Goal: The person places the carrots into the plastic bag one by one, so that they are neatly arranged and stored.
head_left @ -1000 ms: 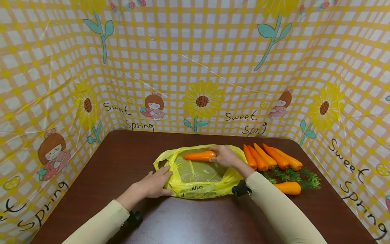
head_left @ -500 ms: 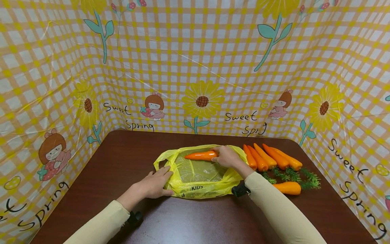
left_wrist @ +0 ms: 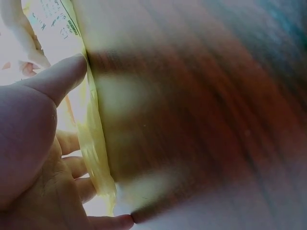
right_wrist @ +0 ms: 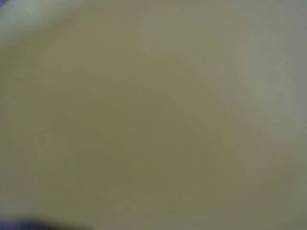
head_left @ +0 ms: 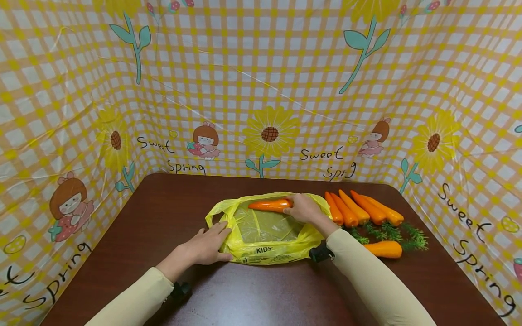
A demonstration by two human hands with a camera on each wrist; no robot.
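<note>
Yellow plastic bag [head_left: 265, 233] lies flat on the brown table [head_left: 171, 213]; your left hand [head_left: 205, 246] presses its near-left edge with straight fingers, unmoved. Your right hand [head_left: 303, 209] grips a carrot [head_left: 270, 205], which has slid slightly deeper over the bag's far rim, away from the carrot pile [head_left: 363, 212], so bagging proceeds. Your right wrist view shows only a blur.

A crumpled yellow plastic bag [head_left: 265, 235] lies flat on the table, its mouth spread open. An orange carrot [head_left: 269, 205] lies sideways at the bag's far edge, tip pointing left.
</note>
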